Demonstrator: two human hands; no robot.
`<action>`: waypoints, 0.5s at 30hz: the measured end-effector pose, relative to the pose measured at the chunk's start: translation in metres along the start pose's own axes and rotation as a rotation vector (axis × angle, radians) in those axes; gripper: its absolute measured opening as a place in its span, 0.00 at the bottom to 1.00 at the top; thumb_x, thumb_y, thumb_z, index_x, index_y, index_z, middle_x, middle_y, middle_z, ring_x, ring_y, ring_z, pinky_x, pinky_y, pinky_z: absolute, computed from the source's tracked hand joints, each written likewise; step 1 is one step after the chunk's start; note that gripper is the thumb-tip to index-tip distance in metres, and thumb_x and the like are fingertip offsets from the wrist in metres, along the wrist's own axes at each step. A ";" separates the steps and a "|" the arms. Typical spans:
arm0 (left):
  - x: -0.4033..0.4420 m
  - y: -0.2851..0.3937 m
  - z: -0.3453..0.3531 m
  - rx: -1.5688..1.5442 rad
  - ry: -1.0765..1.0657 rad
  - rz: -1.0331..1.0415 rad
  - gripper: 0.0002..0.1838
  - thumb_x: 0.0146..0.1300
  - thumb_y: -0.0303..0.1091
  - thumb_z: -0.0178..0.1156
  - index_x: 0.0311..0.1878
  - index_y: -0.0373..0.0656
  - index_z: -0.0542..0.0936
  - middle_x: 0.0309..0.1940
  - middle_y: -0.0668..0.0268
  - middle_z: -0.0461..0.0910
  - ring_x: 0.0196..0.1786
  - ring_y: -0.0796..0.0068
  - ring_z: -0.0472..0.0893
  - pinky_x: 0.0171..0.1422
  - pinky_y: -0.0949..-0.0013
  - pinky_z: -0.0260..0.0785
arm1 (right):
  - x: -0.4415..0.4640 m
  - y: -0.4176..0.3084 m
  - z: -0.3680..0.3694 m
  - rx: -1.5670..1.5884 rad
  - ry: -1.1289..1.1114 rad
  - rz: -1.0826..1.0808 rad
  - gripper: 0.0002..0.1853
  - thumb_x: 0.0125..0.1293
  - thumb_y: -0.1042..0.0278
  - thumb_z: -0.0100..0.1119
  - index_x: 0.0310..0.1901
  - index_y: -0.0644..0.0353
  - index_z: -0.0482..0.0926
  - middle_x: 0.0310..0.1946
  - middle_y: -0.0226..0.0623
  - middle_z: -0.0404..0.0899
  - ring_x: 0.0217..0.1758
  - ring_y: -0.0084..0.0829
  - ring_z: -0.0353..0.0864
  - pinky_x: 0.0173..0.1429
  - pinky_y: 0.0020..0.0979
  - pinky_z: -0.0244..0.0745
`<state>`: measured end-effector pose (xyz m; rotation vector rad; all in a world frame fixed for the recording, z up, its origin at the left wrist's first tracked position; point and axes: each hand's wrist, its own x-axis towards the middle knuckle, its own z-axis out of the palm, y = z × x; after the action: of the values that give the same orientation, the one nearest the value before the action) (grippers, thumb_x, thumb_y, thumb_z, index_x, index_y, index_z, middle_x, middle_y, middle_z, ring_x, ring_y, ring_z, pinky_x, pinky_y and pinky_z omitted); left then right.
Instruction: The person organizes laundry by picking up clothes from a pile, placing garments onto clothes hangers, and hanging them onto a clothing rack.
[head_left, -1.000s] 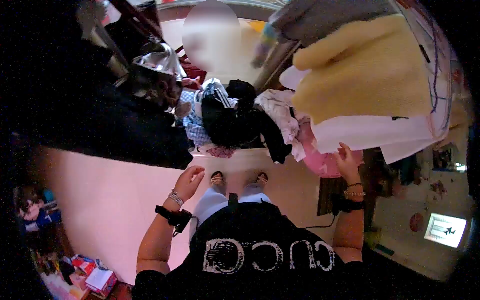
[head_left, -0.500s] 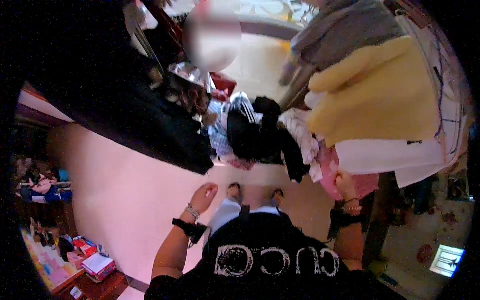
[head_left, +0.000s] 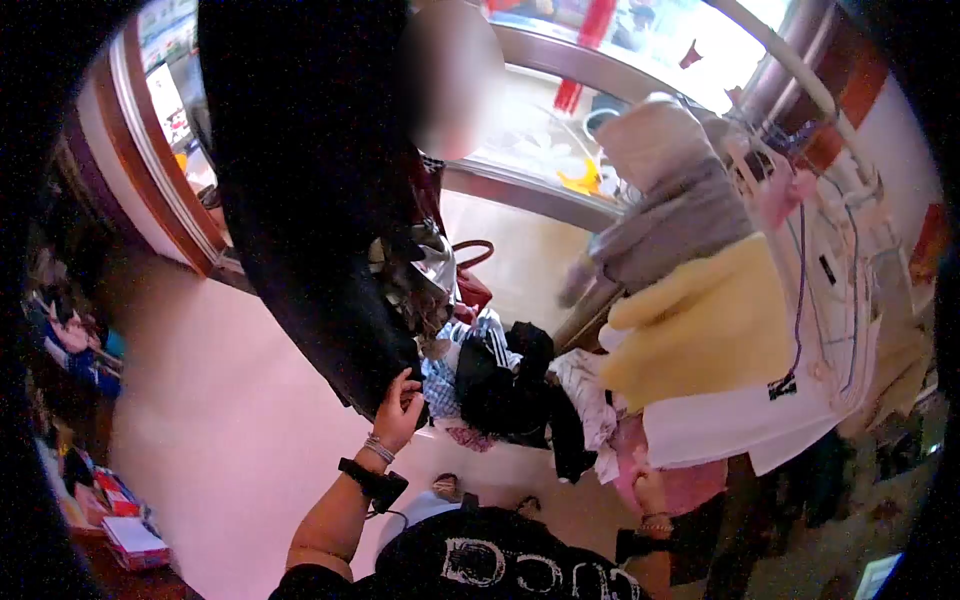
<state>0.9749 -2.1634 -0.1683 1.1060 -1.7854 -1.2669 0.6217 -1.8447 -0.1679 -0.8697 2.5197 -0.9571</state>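
My left hand (head_left: 399, 412) is at the lower edge of a large black hanging cloth (head_left: 300, 200), its fingers slightly apart and seeming to touch it. Lower right, my right hand (head_left: 648, 488) is in front of a pink cloth (head_left: 690, 485), with its fingers too blurred to make out. Between and beyond the hands lies a heap of clothes, with a black garment (head_left: 510, 395), a blue checked one (head_left: 440, 385) and a pale one (head_left: 585, 390). A yellow garment (head_left: 710, 335) hangs at the right above a white one (head_left: 740, 420).
Farther back hangs a grey garment (head_left: 680, 230), near a white rack pole (head_left: 790, 60). A dark red bag (head_left: 470, 290) is behind the heap. Glass doors (head_left: 560, 130) stand at the back. Boxes (head_left: 135, 540) are at the lower left, beside the pale floor (head_left: 230, 400).
The view has tilted upward and turned, showing more of the doors and rack. My left hand has come to the black cloth's edge. My right hand stays by the pink cloth.
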 end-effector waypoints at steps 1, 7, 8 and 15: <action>0.002 -0.002 0.001 -0.015 0.018 -0.001 0.27 0.60 0.31 0.54 0.62 0.43 0.59 0.46 0.62 0.73 0.44 0.73 0.74 0.51 0.69 0.67 | 0.000 0.019 -0.001 0.001 0.003 0.003 0.07 0.48 0.79 0.42 0.22 0.60 0.72 0.18 0.31 0.70 0.22 0.26 0.69 0.28 0.27 0.64; -0.003 -0.012 -0.005 -0.032 -0.110 -0.029 0.30 0.59 0.36 0.54 0.64 0.46 0.55 0.47 0.62 0.75 0.45 0.68 0.77 0.50 0.66 0.69 | 0.004 0.074 -0.007 0.114 -0.341 0.025 0.04 0.53 0.72 0.49 0.29 0.61 0.72 0.21 0.31 0.72 0.26 0.24 0.70 0.33 0.28 0.67; -0.003 -0.019 -0.011 -0.053 -0.105 -0.032 0.30 0.59 0.38 0.54 0.64 0.47 0.56 0.47 0.62 0.75 0.44 0.69 0.77 0.50 0.66 0.69 | 0.003 0.059 -0.009 0.108 -0.332 0.021 0.04 0.53 0.72 0.49 0.29 0.61 0.72 0.21 0.31 0.72 0.26 0.24 0.70 0.33 0.28 0.67; -0.010 -0.042 -0.056 0.072 -0.055 -0.115 0.29 0.58 0.34 0.56 0.62 0.44 0.60 0.45 0.59 0.75 0.44 0.66 0.76 0.49 0.67 0.69 | 0.029 -0.061 -0.015 -0.016 -0.503 0.392 0.07 0.50 0.74 0.43 0.19 0.62 0.71 0.16 0.34 0.70 0.21 0.26 0.69 0.28 0.27 0.65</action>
<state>1.0386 -2.1822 -0.1920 1.2400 -1.8432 -1.3210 0.6182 -1.8918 -0.1177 -0.5061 2.1447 -0.5136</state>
